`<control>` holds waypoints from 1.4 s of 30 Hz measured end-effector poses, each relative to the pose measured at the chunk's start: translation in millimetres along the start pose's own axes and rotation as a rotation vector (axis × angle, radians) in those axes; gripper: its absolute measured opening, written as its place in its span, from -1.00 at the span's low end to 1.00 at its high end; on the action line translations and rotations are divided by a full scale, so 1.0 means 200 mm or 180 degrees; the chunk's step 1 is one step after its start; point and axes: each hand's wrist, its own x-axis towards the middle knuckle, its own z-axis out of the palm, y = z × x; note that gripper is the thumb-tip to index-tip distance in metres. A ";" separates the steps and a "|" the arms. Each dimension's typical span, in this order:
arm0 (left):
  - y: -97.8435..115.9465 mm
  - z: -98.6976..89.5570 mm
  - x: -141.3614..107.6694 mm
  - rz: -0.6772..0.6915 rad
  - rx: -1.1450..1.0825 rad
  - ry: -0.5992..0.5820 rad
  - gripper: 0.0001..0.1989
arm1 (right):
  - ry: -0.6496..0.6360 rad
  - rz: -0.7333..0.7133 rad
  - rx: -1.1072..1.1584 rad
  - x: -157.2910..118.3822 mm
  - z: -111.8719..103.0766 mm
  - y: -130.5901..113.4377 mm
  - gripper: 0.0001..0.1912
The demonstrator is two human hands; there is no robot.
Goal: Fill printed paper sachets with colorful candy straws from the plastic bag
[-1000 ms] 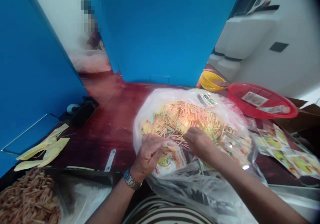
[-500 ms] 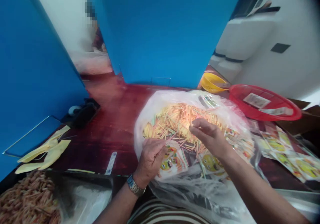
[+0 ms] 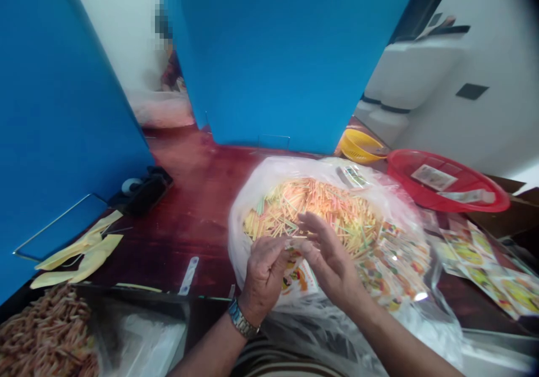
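L hand [image 3: 266,273], w/ wristwatch [image 3: 243,319], grips top edge of printed packet [image 3: 300,279], fingers curled; R hand [image 3: 330,259] beside it, fingers loosely spread, hold unclear. Both over pale sticks [image 3: 311,200] in open clear plastic bag [image 3: 248,197] on dark red surface [image 3: 189,192].

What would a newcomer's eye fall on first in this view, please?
Probably the heap of colourful sticks in the clear bag, with the left hand and right hand close together at its near side. Next, the big blue panel behind it and the red basket to its right.
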 end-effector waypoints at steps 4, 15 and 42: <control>-0.01 -0.01 -0.01 0.0028 -0.0056 0.0160 -0.73 | -0.0772 -0.1227 -0.1237 0.03 -0.10 -0.06 -0.44; -0.02 0.03 -0.03 -0.0578 -0.0741 -0.0531 -0.52 | -0.0312 -0.1027 -0.2470 -0.08 -0.08 -0.05 -0.50; 0.00 -0.06 -0.07 0.0313 0.1646 -0.2087 -0.83 | -0.2393 -0.2265 -0.3785 0.46 0.27 0.19 -0.81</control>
